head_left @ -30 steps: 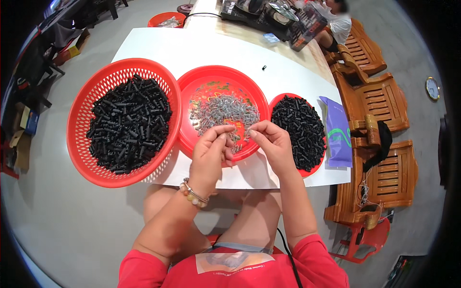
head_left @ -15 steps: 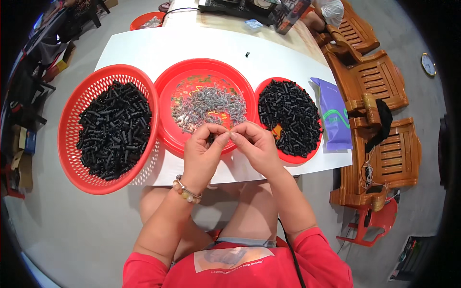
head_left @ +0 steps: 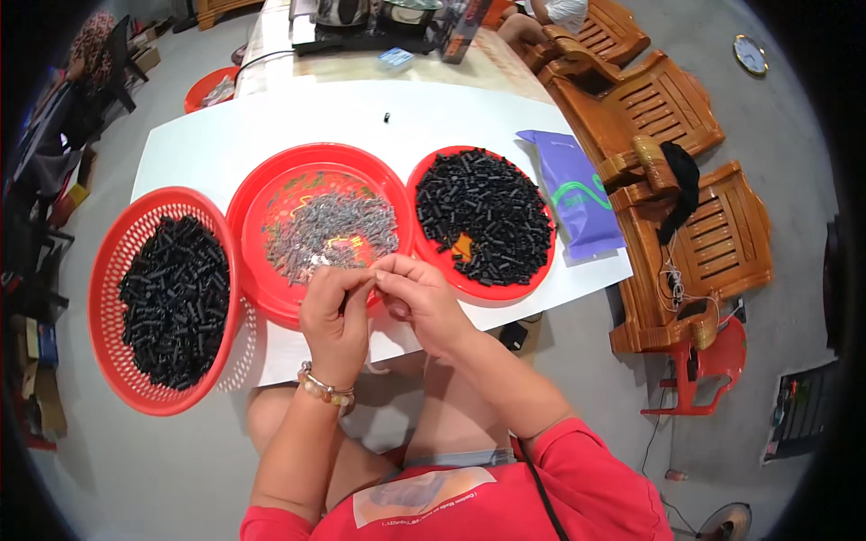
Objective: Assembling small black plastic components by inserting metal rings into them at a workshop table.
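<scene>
Both hands meet fingertip to fingertip: left hand [head_left: 336,311] and right hand [head_left: 417,293] pinch something tiny, unidentifiable; round red plastic tray of grey metal bits [head_left: 329,233] lies just beyond the fingers.

Room & surroundings

Grey concrete floor [head_left: 794,225], evenly lit. White counter [head_left: 298,117] in middle. Wooden benches [head_left: 686,180] along right side, red plastic stool [head_left: 708,370] nr them. Round clock [head_left: 751,54] lying on floor, upper right. Dark clutter at left edge.
</scene>
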Demonstrator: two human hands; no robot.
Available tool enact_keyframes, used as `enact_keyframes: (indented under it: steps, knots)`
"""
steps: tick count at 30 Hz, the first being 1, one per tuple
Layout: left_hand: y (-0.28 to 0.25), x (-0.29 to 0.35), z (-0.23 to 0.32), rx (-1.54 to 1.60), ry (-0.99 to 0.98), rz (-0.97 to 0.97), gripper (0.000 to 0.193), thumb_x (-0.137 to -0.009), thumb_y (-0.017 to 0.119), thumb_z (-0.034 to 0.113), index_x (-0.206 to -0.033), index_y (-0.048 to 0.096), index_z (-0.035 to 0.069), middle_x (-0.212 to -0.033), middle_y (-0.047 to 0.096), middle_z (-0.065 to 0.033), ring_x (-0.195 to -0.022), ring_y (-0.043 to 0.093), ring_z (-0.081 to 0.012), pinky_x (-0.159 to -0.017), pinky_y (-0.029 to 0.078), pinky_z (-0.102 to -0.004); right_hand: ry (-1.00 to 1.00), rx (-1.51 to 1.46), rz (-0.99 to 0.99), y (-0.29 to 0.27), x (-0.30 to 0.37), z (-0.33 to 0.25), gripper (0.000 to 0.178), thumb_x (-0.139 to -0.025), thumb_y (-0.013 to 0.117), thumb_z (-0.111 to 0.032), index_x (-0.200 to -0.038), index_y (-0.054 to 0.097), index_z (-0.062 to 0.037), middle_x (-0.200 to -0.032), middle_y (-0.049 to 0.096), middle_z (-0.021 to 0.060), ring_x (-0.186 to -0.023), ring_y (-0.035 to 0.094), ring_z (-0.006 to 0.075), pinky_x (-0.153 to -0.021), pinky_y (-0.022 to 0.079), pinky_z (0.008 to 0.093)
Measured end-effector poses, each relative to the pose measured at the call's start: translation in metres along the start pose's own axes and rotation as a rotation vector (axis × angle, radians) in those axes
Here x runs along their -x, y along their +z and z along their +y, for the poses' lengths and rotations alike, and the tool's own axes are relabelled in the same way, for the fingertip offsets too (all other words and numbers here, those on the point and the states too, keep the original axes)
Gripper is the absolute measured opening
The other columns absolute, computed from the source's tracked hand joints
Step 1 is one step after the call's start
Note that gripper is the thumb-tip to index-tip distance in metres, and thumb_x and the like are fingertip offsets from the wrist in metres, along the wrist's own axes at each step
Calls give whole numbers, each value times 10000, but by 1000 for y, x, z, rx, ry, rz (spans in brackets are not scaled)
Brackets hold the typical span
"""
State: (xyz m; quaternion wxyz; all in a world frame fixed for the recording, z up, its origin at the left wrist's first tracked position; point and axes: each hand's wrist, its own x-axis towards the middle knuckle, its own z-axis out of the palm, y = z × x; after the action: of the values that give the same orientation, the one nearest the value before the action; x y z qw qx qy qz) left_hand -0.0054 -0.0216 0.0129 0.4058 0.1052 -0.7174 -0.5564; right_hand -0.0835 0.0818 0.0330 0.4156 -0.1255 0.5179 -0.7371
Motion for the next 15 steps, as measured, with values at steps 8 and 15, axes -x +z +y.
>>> enact_keyframes:
  steps: [8, 15]
  knots:
    - [0, 3, 10, 551, -612, -52, 46, -912, 590, 112, -903, 607, 69, -727, 531, 52, -572, 433, -19, -475, 320, -170, -144, 259, 52, 0, 8, -5, 106, -909, 558, -129, -951, 600, -42, -726, 519, -55, -575, 405, -3, -510, 320, 161]
    - [-7, 3, -7, 449, -556, -68, 85, -920, 586, 129, -891, 581, 49, -730, 526, 45, -619, 418, -8, -514, 336, -175, -547, 856, 115, 4, 7, -6, 92, -847, 613, -73, -886, 615, 10, -763, 574, 57, -586, 524, 118, -520, 410, 251]
